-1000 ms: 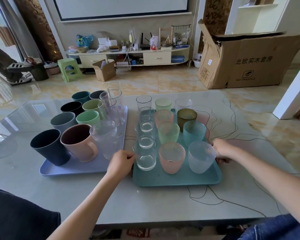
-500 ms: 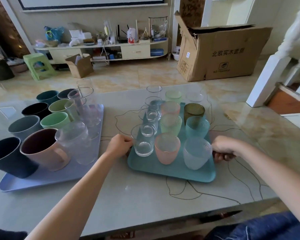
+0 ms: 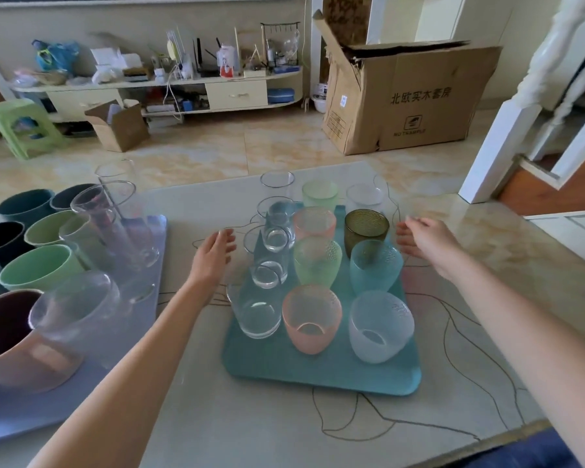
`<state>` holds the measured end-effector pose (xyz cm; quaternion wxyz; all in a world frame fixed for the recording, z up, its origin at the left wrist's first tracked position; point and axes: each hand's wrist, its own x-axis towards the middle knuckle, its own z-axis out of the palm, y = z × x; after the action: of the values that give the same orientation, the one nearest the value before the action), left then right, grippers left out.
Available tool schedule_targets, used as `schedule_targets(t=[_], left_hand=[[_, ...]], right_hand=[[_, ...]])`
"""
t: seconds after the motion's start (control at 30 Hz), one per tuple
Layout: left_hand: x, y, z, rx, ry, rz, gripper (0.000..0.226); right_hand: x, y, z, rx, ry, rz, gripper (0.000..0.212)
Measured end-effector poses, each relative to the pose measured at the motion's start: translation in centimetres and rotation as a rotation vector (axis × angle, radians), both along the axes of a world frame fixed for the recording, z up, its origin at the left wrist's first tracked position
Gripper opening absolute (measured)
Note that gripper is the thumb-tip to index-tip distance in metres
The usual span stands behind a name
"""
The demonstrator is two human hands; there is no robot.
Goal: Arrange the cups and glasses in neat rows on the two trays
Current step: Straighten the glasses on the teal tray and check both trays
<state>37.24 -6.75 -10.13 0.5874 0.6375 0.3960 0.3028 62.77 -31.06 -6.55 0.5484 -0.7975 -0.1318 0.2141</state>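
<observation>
On the marble table (image 3: 487,265), both hands (image 3: 213,255) (image 3: 426,239) flank the teal tray (image 3: 318,369), fingers spread wide, holding nothing.

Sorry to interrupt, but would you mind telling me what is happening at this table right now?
A person is arranging drinkware on two trays. The teal tray holds glasses in three rows, clear ones on the left and coloured ones beside them; the lavender tray holds mugs and tall clear glasses. The left hand and right hand are open on either side of the teal tray, holding nothing.
</observation>
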Motion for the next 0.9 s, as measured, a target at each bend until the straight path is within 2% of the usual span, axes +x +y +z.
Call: schedule_targets(t=[0.1,0.27,0.4,0.6,0.77,0.9], left_hand=[[2.5,1.7,-0.1,-0.04,-0.021,-0.103,0.048],[6.9,4.8,0.7,-0.066,0.031,-0.292,0.061],[10.2,5.0,0.2,-0.142,-0.105,-0.32,0.066],[11.5,5.1,-1.0,-0.193,-0.183,-0.318,0.055],[11.7,5.4,-1.2,-0.175,-0.186,-0.345,0.048],[11.8,4.8,-0.7,-0.185,-0.183,-0.37,0.037]], right_hand=[[-0.2,2.7,-0.9,0.105,0.001,-0.077,0.041],[1.0,6.0,-1.0,0.26,-0.036,-0.045,0.055],[2.1,7.2,-0.9,0.421,0.05,-0.061,0.061],[2.9,8.7,-1.9,0.539,0.145,0.018,0.061],[2.9,9.9,-3.5,0.871,0.533,0.039,0.054],[3.1,10.2,-4.0,0.887,0.539,0.007,0.045]])
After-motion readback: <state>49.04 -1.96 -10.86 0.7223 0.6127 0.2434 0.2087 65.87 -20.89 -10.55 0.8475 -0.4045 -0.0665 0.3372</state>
